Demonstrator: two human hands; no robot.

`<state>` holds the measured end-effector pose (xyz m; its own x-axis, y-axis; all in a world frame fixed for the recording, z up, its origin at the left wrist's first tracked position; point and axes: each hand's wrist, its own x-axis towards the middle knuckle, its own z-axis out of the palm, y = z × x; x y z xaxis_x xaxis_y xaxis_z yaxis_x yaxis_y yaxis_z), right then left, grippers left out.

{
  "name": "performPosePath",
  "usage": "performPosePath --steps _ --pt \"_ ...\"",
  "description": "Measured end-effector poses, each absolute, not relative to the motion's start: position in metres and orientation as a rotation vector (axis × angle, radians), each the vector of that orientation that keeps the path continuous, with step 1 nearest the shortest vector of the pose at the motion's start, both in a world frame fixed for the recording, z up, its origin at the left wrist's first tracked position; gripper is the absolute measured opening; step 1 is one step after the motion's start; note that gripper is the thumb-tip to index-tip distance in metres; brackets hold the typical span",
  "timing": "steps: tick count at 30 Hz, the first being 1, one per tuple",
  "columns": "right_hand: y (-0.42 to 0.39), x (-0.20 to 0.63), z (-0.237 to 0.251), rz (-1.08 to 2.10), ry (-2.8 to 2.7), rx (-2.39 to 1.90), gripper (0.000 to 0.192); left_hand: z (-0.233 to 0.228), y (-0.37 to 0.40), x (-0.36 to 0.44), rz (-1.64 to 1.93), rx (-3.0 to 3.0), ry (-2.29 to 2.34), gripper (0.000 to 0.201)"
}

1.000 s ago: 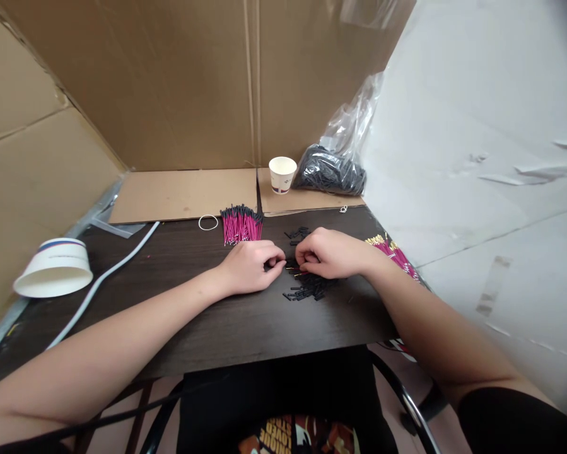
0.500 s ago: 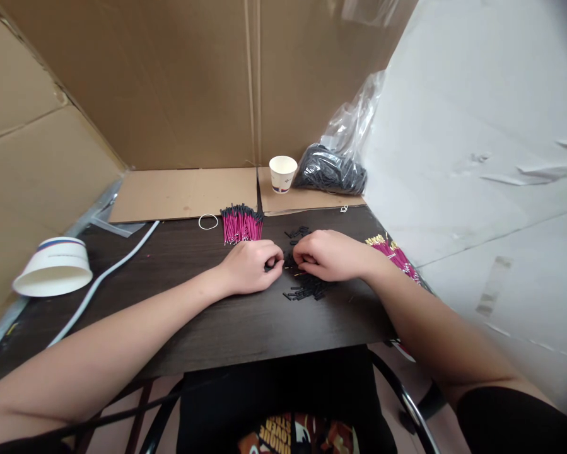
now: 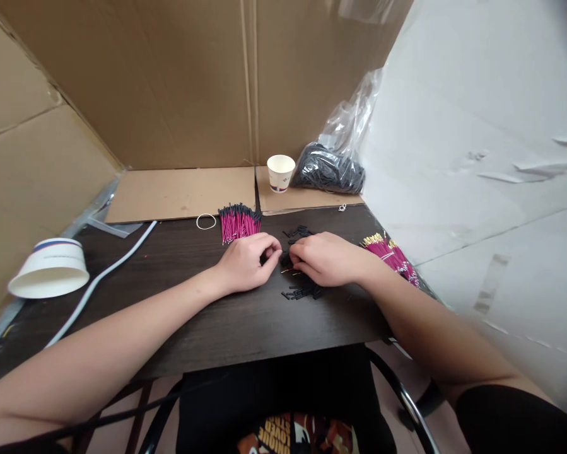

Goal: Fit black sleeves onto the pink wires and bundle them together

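My left hand (image 3: pixel 249 261) is closed in a pinch, thumb against forefinger; whatever lies between the fingertips is too small or hidden to make out. Just across from it, my right hand (image 3: pixel 328 258) has its fingers curled together, and thin gold-tipped wire ends (image 3: pixel 286 271) stick out from beneath them to the left. Short black sleeves (image 3: pixel 302 292) lie loose on the dark table, around and partly under my right hand. Behind my left hand lies a bunch of magenta wires (image 3: pixel 239 224) with black sleeves on their far ends.
More magenta wires with gold ends (image 3: pixel 390 255) lie beyond my right wrist. At the back stand a paper cup (image 3: pixel 280 173) and a clear bag of black sleeves (image 3: pixel 329 170). A tipped paper bowl (image 3: pixel 51 268), a pale cable (image 3: pixel 98 284) and a white rubber band (image 3: pixel 206 221) are left.
The fingertips of both hands have shifted slightly, and the left thumb and forefinger now meet in a rounder pinch. The gold-tipped ends show a little further left. The view has moved slightly.
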<state>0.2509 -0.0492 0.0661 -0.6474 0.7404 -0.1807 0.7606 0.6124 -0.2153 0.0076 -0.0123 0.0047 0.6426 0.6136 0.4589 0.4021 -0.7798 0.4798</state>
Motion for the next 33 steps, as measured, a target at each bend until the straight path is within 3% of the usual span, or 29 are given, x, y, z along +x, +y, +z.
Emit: performPosePath --steps 14,28,33 --pt "-0.047 0.257 0.066 -0.461 2.728 1.247 0.012 0.003 -0.011 0.007 0.875 2.523 0.811 0.013" --pt "-0.029 0.274 0.064 -1.044 3.120 1.353 0.003 0.003 -0.010 0.008 0.987 2.455 0.909 0.010" --pt "-0.023 0.275 0.055 -1.145 3.103 1.429 0.017 0.004 -0.010 0.008 1.003 2.431 0.927 0.011"
